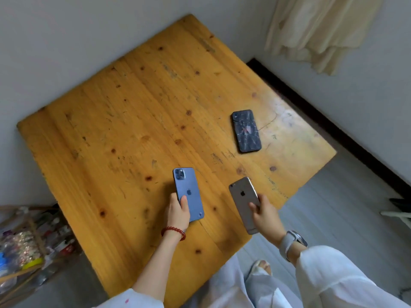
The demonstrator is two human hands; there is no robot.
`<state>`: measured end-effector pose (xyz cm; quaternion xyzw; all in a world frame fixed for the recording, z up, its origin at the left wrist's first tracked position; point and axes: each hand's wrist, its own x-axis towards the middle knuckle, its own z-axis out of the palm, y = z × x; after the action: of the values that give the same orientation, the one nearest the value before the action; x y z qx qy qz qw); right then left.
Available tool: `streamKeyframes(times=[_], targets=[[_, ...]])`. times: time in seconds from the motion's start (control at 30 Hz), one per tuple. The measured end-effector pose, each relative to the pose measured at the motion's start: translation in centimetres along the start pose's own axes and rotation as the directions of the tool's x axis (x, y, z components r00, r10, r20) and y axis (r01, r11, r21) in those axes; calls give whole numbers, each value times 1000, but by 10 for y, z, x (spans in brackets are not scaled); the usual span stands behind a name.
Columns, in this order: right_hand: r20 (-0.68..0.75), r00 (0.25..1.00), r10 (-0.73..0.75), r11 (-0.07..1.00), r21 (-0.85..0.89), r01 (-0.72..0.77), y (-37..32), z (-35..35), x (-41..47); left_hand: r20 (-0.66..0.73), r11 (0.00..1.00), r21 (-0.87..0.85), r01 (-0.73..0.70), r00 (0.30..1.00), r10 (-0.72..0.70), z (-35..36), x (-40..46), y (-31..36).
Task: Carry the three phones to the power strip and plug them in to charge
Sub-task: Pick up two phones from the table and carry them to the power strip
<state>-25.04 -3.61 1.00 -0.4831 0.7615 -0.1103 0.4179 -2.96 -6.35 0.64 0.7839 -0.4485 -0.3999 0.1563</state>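
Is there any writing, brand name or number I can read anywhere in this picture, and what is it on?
No readable words or numbers anywhere.
Blue phone, held in the left hand: an apple logo on its back, no text.
Grey phone, held in the right hand: the same apple logo, no text.
Dark patterned phone on the wooden table: a reddish mark, too blurred to read.
Packets in the box on the left: print too blurred to read.

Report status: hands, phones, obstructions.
Left hand grips blue phone. Right hand grips grey phone. Dark-cased phone lies on wooden table. Nothing blocking it.
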Motion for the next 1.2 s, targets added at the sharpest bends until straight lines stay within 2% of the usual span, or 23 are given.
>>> streamKeyframes(times=[0.1,0.23,0.37,0.5,0.6,0.7,0.8,0.97,1.1,1.2], targets=[[-114,993,31,983,182,-10,30,-32,-26,111,991,-4,-136,985,135,29,-30,37],[-271,953,134,907,422,-8,83,-85,-70,243,940,-9,-342,911,334,83,-79,98],[-394,871,295,803,595,-3,155,-127,-125,321,857,-31,-515,807,496,147,-144,152],[-473,746,469,714,700,-6,258,-166,-198,467,793,-97,-601,677,570,239,-246,189],[-516,601,611,640,769,9,337,-188,-261,570,730,-134,-670,550,610,314,-331,206],[-526,427,736,561,826,51,401,-202,-320,682,641,-174,-748,378,626,379,-408,215],[-474,220,853,463,880,102,458,-208,-383,795,524,-217,-824,163,585,443,-489,216],[-299,-90,950,312,931,191,539,-208,-470,880,360,-319,-877,-134,455,537,-613,205],[-153,-245,957,215,944,249,613,-212,-530,891,261,-405,-876,-314,329,615,-714,190],[-81,-317,945,179,939,294,678,-232,-575,878,224,-467,-855,-418,233,674,-794,183]])
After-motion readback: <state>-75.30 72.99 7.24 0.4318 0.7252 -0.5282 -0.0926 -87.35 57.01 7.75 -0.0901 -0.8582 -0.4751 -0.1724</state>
